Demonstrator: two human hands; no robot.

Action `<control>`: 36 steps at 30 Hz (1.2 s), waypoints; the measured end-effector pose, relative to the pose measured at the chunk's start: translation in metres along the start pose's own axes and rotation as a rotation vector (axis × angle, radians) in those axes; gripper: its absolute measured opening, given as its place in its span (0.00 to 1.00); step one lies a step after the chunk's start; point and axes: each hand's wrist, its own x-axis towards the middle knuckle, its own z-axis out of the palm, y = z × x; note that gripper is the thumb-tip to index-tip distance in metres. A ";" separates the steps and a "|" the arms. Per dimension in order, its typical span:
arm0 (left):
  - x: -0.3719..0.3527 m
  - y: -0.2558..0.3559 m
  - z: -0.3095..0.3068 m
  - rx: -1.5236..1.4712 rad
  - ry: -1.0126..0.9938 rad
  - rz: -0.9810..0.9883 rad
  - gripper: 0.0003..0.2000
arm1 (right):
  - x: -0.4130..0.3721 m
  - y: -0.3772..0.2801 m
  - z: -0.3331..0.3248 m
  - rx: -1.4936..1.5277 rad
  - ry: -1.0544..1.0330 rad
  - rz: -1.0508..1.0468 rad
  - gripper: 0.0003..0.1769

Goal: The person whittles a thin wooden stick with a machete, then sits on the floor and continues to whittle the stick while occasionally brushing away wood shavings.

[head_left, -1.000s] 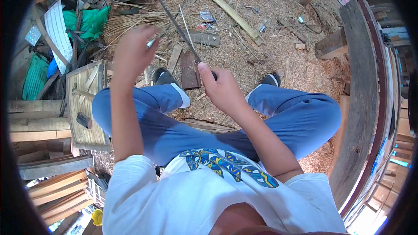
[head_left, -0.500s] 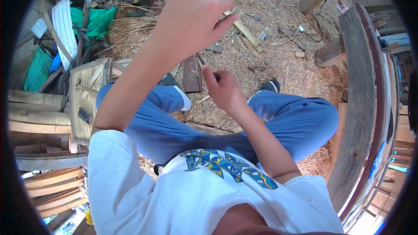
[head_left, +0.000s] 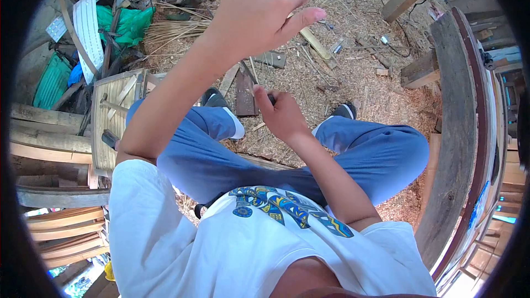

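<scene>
My left hand (head_left: 265, 14) is raised at the top middle, back of the hand toward me. Its thumb stands apart and the fingers are spread, with no held thing visible. Lower down, between my knees, my right hand (head_left: 282, 115) is closed around a dark handle. A narrow dark blade (head_left: 247, 73) reaches up and left from that fist, so it looks like a knife. Close beside the blade runs a thin pale strip, partly hidden near my left wrist. Beneath them on the ground lies a dark brown board (head_left: 245, 94).
Wood shavings (head_left: 353, 60) cover the ground. To the left are a slatted wooden stool (head_left: 105, 143) with tools on it, a bundle of thin sticks (head_left: 174, 30) and green sheeting (head_left: 130, 25). A long weathered plank (head_left: 452, 121) runs along the right. A flat wooden strip (head_left: 319, 47) lies ahead.
My left hand has shifted slightly up and right, and its fingers have spread and the thumb moved outward. My right hand keeps its grip on the knife with little movement.
</scene>
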 end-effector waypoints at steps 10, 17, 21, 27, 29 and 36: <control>-0.003 -0.010 0.020 -0.006 -0.041 -0.015 0.25 | 0.002 -0.005 -0.013 0.011 0.022 0.002 0.41; -0.033 -0.043 0.077 -0.006 0.013 0.014 0.23 | 0.010 0.004 -0.014 0.145 -0.014 0.003 0.39; -0.032 -0.041 0.033 -0.245 0.392 -0.115 0.17 | 0.010 0.011 -0.009 0.099 0.078 -0.047 0.38; -0.165 -0.018 0.069 -0.445 0.163 -0.664 0.09 | 0.016 0.018 -0.018 0.233 0.087 0.001 0.38; -0.159 0.009 0.070 -0.458 -0.061 -0.589 0.11 | 0.018 0.021 -0.015 0.264 0.089 -0.005 0.38; -0.175 0.017 0.112 -0.569 -0.076 -0.630 0.14 | 0.021 0.013 -0.011 0.259 0.104 -0.044 0.38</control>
